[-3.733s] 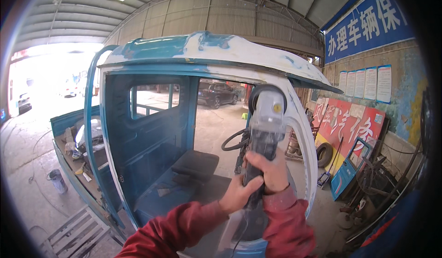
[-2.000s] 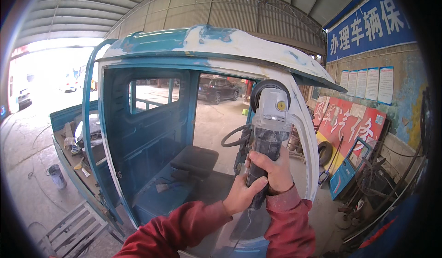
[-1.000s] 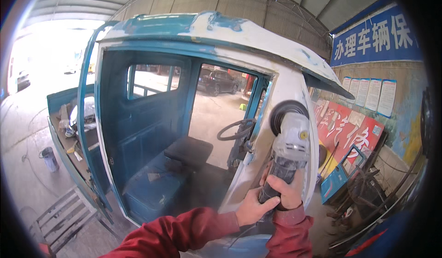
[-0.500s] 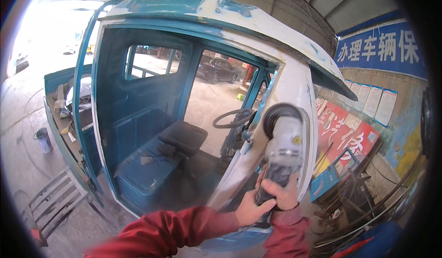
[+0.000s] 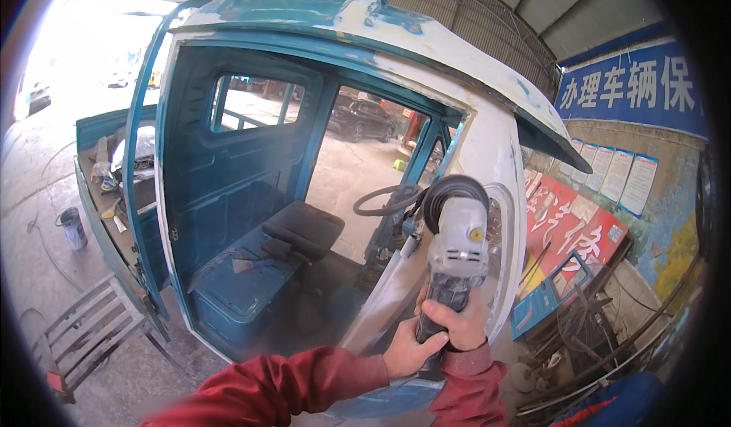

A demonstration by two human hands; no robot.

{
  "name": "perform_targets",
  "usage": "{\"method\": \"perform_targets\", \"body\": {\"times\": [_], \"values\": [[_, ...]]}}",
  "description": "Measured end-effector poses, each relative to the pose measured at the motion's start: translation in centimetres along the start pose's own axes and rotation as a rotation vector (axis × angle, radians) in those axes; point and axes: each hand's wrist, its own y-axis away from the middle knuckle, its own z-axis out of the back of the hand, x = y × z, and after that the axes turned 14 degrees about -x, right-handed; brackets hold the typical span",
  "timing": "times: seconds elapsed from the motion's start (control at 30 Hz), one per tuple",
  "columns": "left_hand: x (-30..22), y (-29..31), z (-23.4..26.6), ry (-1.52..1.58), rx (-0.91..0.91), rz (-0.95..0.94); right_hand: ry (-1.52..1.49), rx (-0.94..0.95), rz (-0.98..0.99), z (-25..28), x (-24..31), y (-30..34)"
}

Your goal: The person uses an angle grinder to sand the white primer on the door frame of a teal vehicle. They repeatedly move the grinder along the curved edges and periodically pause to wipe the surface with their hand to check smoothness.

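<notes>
Both my hands grip a power sander [image 5: 461, 233] with a grey head, a black handle and a round black pad [image 5: 451, 201]. My left hand [image 5: 413, 348] wraps the lower handle. Higher up, my right hand [image 5: 462, 322] closes round the body from the right side. The pad is against or just in front of the white front pillar [image 5: 485, 149] of a blue and white vehicle cab; I cannot tell whether it touches. White and bare patches show along the roof edge [image 5: 381, 17]. Through the open doorway appear a steering wheel [image 5: 387, 200] and a black seat [image 5: 303, 229].
A grey slatted bench [image 5: 91, 320] and a bucket [image 5: 72, 229] stand at the left, near the blue cargo bed [image 5: 106, 191]. A scraper [image 5: 247, 263] lies on the blue seat base. At the right, metal scraps [image 5: 586, 320] and a red sign [image 5: 567, 221] lean by the wall.
The sander and both hands have shifted slightly left. Its pad sits a little closer to the steering wheel in view. Both hands keep their hold.
</notes>
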Motion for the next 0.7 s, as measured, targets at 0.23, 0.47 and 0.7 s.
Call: {"method": "perform_targets", "body": {"times": [0.23,0.47,0.7], "values": [[-0.7,-2.5,0.1,0.043,0.004,-0.046,-0.018,-0.044,-0.023,-0.2,1.1,-2.1],[-0.2,0.0,-0.3,0.036,-0.062,0.013,0.060,0.018,0.003,0.1,0.1,-0.5],[-0.7,-2.3,0.2,0.110,0.007,-0.097,0.008,-0.015,0.007,-0.3,1.5,-2.2]]}}
